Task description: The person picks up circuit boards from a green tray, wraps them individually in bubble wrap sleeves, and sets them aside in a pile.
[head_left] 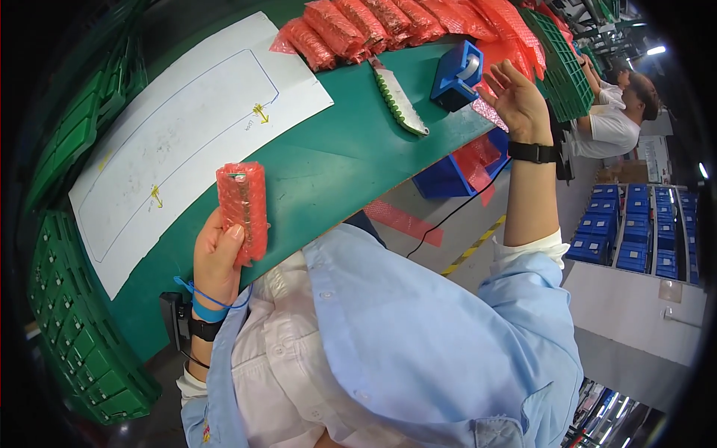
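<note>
My left hand (218,250) is closed round a bundle in red bubble wrap (252,205), held upright above the green table (328,160). A bit of what is wrapped shows at the bundle's upper end; its kind cannot be made out. At the table's right end, my right hand (519,104) is raised beside a blue tape dispenser (450,86), fingers apart. I see nothing in that hand. Left of the dispenser lies a white tool with a green ridged edge (403,101), which looks like a cutter knife.
Several red bubble-wrapped bundles (340,26) line the far edge. A marked white sheet (187,127) covers the table's left part. Green crates (82,328) stand at the left, another green crate (559,71) at far right. Below the right edge sits a blue bin (444,178). Other people (616,127) are beyond.
</note>
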